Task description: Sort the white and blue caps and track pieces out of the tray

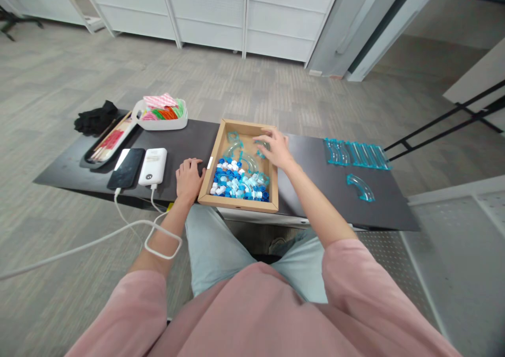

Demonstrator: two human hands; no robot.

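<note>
A shallow cardboard box (275,202) sits on the table in front of me. Blue, white and pale connector pieces (240,183) fill its near part, and clear curved track pieces with teal ends (248,161) lie toward its far side. My right hand (275,148) is over the box's right side, fingers apart and bent above another clear curved piece (263,148); whether they touch it I cannot tell. Left of the box, my left hand (189,179) rests on the table with its fingers loosely spread, holding nothing, fingertips close to the box's wall.
On the right, teal track pieces (357,153) lie in a row, with a single curved piece (360,187) nearer me. Leftward are a power bank (153,166), a phone (126,167), a tray of sticks (112,141), a white basket (165,124) and black cloth (96,118). A white cable (98,240) crosses my left forearm.
</note>
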